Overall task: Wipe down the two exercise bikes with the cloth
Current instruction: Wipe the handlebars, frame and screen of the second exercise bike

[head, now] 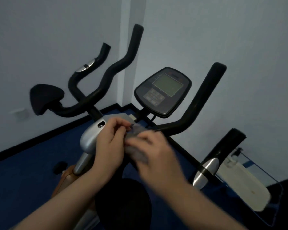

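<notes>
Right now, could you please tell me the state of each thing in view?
Cloth: bunched, held between both hands.
Left hand: gripping the cloth.
Right hand: on the cloth, blurred.
Console screen: blank.
Near bike's saddle: unoccupied.
Far bike's saddle: unoccupied.

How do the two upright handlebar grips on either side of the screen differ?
The left grip bends in a wavy line, while the right grip rises straight. The left grip's tip reaches higher in the picture than the right grip's. The left grip stands apart from the screen; the right grip passes close beside it. Both are black and padded-looking.
</notes>
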